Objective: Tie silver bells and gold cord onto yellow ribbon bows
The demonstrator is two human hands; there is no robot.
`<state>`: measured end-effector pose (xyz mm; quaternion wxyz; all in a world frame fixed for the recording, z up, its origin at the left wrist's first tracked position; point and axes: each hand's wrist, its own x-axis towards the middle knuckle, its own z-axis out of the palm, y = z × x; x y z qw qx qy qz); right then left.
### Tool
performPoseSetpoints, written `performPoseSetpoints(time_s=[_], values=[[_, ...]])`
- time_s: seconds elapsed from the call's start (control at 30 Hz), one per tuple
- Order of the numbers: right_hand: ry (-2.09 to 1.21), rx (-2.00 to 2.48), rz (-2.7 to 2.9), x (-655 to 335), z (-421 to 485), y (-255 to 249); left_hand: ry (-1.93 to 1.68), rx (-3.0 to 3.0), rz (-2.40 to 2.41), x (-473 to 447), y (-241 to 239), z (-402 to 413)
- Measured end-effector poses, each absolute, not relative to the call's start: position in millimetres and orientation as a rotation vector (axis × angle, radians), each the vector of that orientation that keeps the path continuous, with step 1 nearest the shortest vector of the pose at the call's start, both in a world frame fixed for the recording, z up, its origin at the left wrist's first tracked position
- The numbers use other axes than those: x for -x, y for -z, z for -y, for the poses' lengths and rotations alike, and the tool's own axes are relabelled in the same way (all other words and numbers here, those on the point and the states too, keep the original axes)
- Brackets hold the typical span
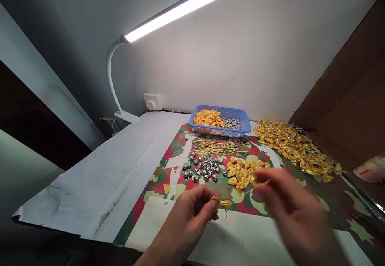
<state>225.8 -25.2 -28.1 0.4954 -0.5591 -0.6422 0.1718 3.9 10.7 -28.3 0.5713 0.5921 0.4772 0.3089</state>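
Observation:
My left hand (188, 220) pinches a small yellow ribbon bow (225, 203) between thumb and fingers, above the pale sheet at the front. A thin dark strand curves down beside this bow. My right hand (296, 210) is smeared by motion, just right of a cluster of loose yellow bows (240, 173); whether it holds anything is unclear. Left of that cluster lie many silver jingle bells (206, 167). Behind the bells, gold wire-like strips (219, 147) are spread in a loose bundle.
A blue plastic basket (217, 131) against the wall contains yellow bows and silver bells. At the right is a heap of yellow bows with looped ties (296, 147), near a brown cardboard panel (349, 81). A white lamp (112, 79) stands at the table's left rear.

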Motion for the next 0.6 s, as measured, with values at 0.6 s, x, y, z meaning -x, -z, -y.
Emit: performPoseSetpoints(time_s=[0.6], values=[[-0.798, 1.35, 1.646, -169, 27, 64, -0.861, -1.479, -1.12, -6, 35, -3]])
